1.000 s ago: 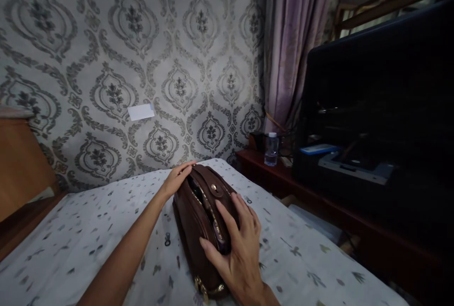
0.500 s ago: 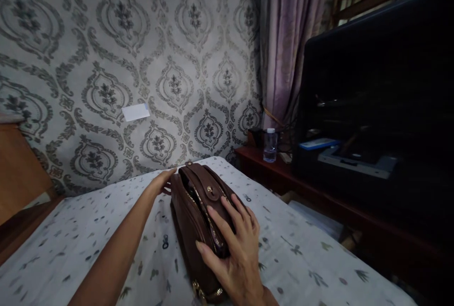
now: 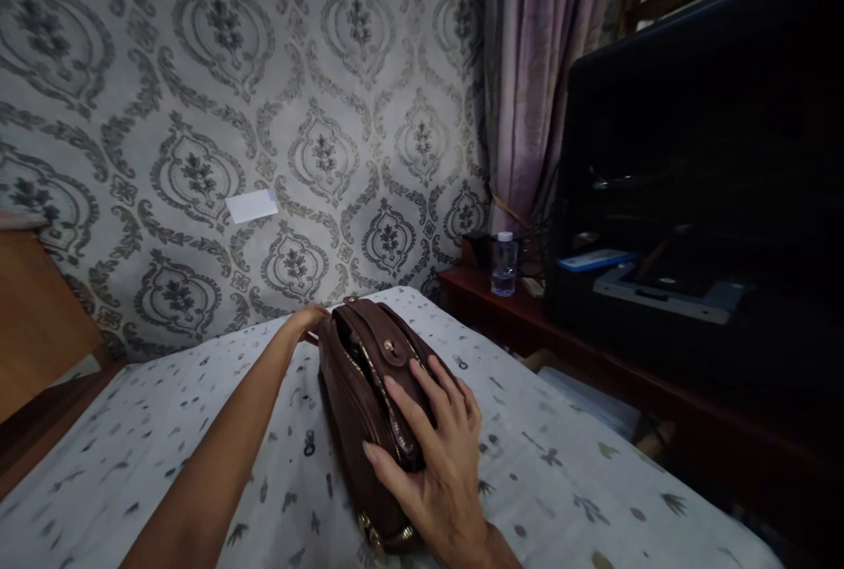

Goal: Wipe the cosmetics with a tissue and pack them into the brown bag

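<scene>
A brown leather bag (image 3: 360, 393) lies lengthwise before me, with gold zipper teeth along its top and a round gold clasp. Its top zipper gapes toward the far end, showing a dark inside. My right hand (image 3: 439, 455) rests across the near part of the bag, fingers spread and thumb apart on the left side. At the bag's far left corner is my left hand (image 3: 309, 319), its fingertips mostly hidden behind the bag. What those fingers hold, if anything, does not show.
Under the bag is a bed with a white patterned sheet (image 3: 217, 411). A bottle (image 3: 504, 266) stands on a dark red ledge (image 3: 462, 288) at right, beside a large black screen (image 3: 679, 156). Patterned wallpaper (image 3: 323, 151) and a purple curtain (image 3: 534, 76) are behind; a wooden panel (image 3: 43, 323) is at left.
My left hand has shifted slightly up and right around the bag's far corner, hiding more of its fingers. My right hand and the bag stay nearly as they were.
</scene>
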